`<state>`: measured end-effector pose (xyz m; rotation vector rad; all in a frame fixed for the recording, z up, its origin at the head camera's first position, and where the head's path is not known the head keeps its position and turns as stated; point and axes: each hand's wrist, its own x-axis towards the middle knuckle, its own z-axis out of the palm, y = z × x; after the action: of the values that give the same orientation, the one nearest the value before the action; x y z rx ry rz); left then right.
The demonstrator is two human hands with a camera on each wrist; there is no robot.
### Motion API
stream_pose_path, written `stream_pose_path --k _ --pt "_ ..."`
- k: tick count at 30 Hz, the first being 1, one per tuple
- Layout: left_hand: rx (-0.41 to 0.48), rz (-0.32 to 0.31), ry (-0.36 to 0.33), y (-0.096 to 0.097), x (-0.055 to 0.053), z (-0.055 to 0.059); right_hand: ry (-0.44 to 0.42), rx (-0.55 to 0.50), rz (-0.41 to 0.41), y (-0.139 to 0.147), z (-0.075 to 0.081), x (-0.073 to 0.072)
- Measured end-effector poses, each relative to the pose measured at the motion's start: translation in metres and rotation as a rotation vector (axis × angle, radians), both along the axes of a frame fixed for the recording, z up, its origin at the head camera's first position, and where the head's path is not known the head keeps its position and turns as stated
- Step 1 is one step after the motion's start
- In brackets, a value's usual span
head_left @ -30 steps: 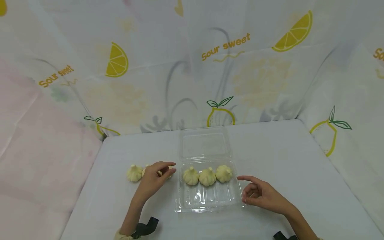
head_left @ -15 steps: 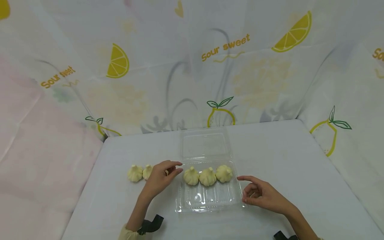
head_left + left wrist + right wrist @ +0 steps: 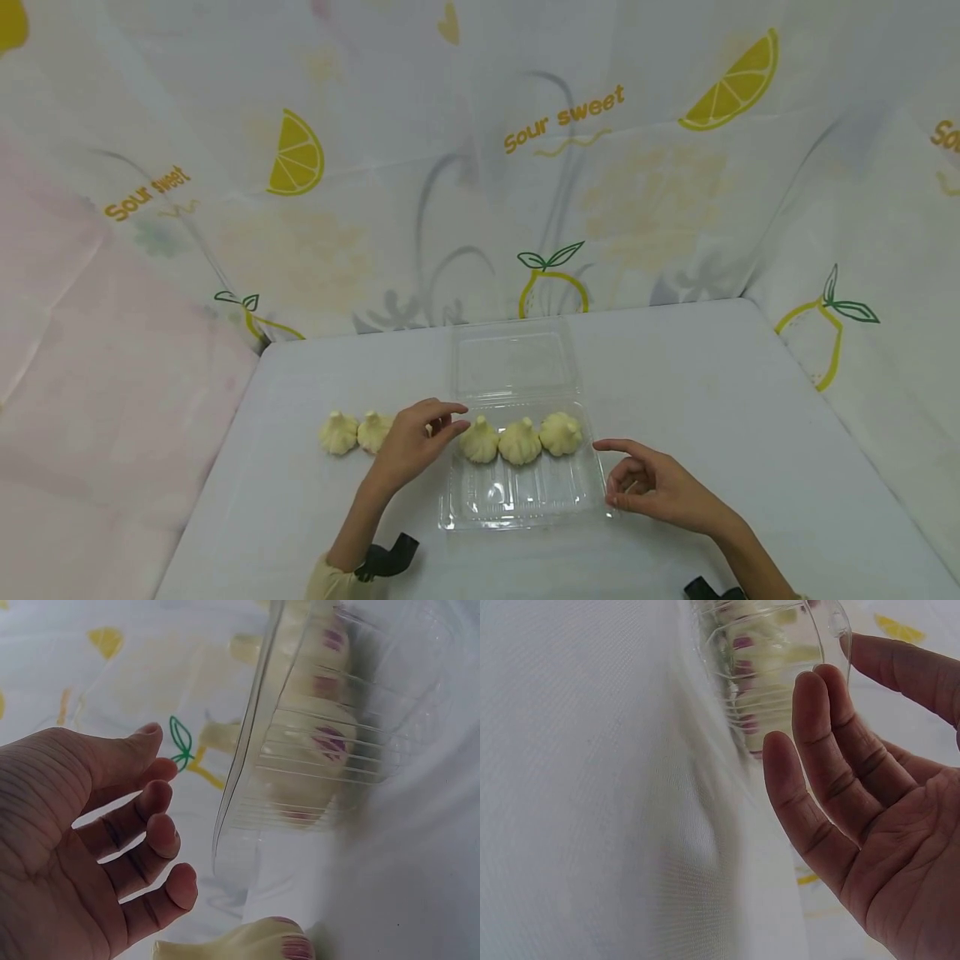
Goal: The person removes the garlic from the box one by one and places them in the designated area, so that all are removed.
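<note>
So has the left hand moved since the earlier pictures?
Yes. In the head view, the left hand has moved rightward: its fingers were left of the clear container and now overlap its left edge.

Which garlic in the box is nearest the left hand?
The leftmost cream garlic bulb in the clear plastic box; the left hand is beside it, the other two lie farther right.

A clear plastic clamshell container (image 3: 517, 525) lies open, its lid (image 3: 513, 367) folded back on the far side. Three cream garlic bulbs (image 3: 521, 442), ribbed and purple-marked underneath, sit in a row across the base's far half, necks up. Two loose garlic bulbs (image 3: 339, 433) sit left of the container, side by side, the nearer one partly hidden by the left hand (image 3: 412, 446).
</note>
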<state>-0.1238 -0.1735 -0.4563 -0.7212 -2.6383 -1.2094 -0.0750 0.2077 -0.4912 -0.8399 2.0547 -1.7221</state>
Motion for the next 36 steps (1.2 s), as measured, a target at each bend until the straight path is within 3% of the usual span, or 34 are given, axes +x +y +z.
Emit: stream_pose_path --k 14,29,36 --pt "-0.115 0.051 0.017 0.014 0.000 0.000 -0.002 0.027 -0.013 0.000 0.000 0.000" --pt "-0.155 0.052 0.041 0.023 -0.003 -0.003 0.004 0.002 0.004 0.001 -0.001 0.000" --pt "-0.182 0.082 0.013 0.026 -0.002 -0.004 -0.002 -0.007 0.011 0.001 -0.001 0.000"
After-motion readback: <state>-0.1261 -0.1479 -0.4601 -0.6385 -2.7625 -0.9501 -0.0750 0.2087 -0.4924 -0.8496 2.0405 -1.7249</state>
